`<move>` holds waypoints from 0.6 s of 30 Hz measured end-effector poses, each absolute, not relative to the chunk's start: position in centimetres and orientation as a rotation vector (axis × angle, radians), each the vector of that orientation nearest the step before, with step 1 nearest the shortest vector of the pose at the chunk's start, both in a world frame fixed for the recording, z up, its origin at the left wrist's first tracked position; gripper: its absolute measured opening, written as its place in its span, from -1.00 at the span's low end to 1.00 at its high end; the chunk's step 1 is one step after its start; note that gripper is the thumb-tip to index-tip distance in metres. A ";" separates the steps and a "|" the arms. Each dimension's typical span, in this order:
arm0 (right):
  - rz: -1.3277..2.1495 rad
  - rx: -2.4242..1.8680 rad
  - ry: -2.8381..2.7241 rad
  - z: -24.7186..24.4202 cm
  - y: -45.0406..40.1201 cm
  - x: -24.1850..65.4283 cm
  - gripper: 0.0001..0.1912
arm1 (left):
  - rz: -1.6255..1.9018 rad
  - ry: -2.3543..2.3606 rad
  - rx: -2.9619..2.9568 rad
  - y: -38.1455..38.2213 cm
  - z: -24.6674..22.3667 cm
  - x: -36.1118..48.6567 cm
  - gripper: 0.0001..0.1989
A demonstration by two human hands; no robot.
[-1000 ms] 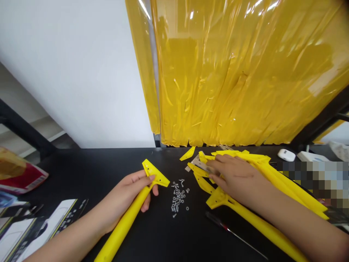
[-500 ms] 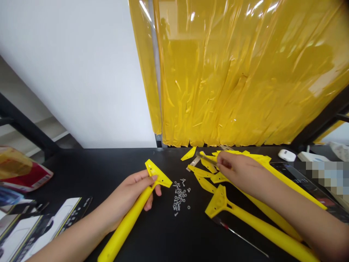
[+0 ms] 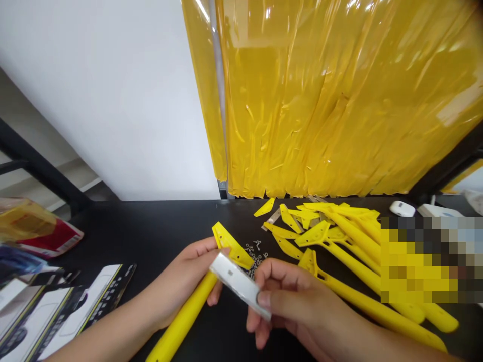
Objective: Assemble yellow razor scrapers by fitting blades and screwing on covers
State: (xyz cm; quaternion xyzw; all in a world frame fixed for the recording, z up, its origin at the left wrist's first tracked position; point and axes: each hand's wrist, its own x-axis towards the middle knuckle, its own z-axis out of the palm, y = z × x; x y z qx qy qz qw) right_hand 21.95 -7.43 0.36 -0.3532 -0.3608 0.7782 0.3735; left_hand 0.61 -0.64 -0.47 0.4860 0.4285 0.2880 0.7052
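Left hand point(image 3: 194, 271), lower centre-left: forearm in from lower left, gripping yellow handle point(image 3: 183, 324), thumb at its flared head. Metal strip point(image 3: 240, 286), lower centre: slants in front of handle's neck, right end pinched in right hand point(image 3: 298, 301), lower right of centre.

Long-handled plastic tool point(image 3: 183, 318) plain yellow. Rectangular plate point(image 3: 238, 282) silvery grey. Worktop point(image 3: 139, 226) black. Wrinkled plastic sheet point(image 3: 302, 125) translucent amber-yellow. Flat cards point(image 3: 92, 291) white, black, yellow-striped.
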 end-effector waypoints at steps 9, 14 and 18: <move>1.738 -0.977 -1.151 -2.7 -5.6 23.1 -0.79 | 0.496 0.881 1.128 -1.3 -0.3 1.1 -0.60; 1.679 -1.031 -1.217 -3.3 -5.3 23.0 -0.65 | 0.328 0.826 1.219 -2.0 -1.0 1.3 -0.74; 1.637 -1.057 -1.267 -3.3 -5.5 22.9 -0.59 | 0.219 0.831 1.221 -2.7 -1.5 1.5 -0.79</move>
